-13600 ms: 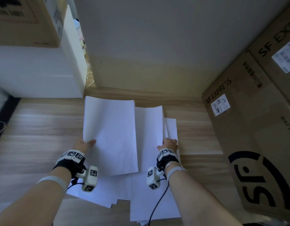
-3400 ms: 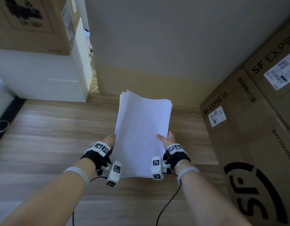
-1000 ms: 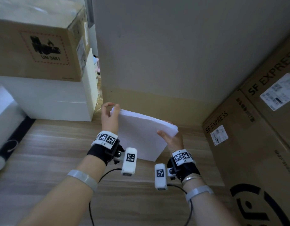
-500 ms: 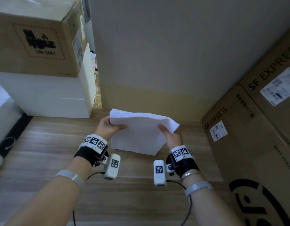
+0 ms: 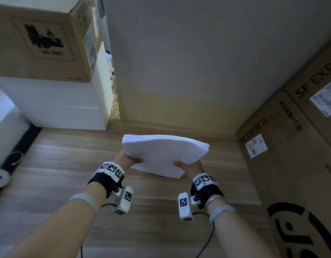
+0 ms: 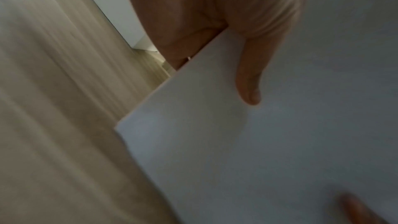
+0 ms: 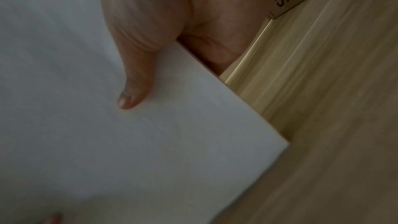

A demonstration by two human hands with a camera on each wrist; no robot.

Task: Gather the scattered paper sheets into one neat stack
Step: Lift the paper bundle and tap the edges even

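One stack of white paper sheets point(image 5: 163, 154) hangs in the air above the wooden floor, its top edge bowed and its far edges roughly even. My left hand point(image 5: 128, 159) grips its left side, thumb on top. My right hand point(image 5: 189, 167) grips its right side the same way. In the left wrist view the thumb point(image 6: 249, 77) lies across the paper stack point(image 6: 269, 151) near its corner. The right wrist view shows the other thumb point(image 7: 134, 84) pressed on the paper stack point(image 7: 140, 151). The fingers under the sheets are hidden.
A wooden floor point(image 5: 67, 164) lies below. Large SF Express cardboard boxes point(image 5: 291, 155) stand at the right. A white cabinet point(image 5: 54, 105) with a cardboard box point(image 5: 40, 38) on top stands at the left. A grey wall point(image 5: 198, 62) is straight ahead.
Both hands have lowered the stack a little and tipped it flatter. The left hand, which reached up to the stack's top edge a second ago, is back on its left side.
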